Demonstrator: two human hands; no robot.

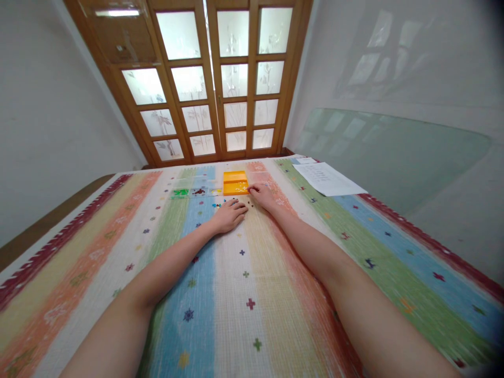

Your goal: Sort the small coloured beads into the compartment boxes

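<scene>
An orange tray (234, 177) lies on the striped cloth, with several tiny white pieces (241, 185) in its nearer part. My right hand (263, 196) is at the tray's front right corner, thumb and fingers pinched together; anything between them is too small to make out. My left hand (229, 216) rests flat on the cloth just in front of the tray, fingers stretched out. Small loose pieces (216, 205), blue, dark and other colours, are scattered by its fingertips. Left of the tray, clear compartments hold green pieces (181, 192), dark red-brown pieces (199, 192) and yellow pieces (216, 192).
A striped, patterned tablecloth (232, 315) covers the table. White printed sheets (328, 178) lie at the far right. Beyond the table stands a wooden door (214, 105) with glass panes. A greenish glass sheet (378, 157) is against the right wall.
</scene>
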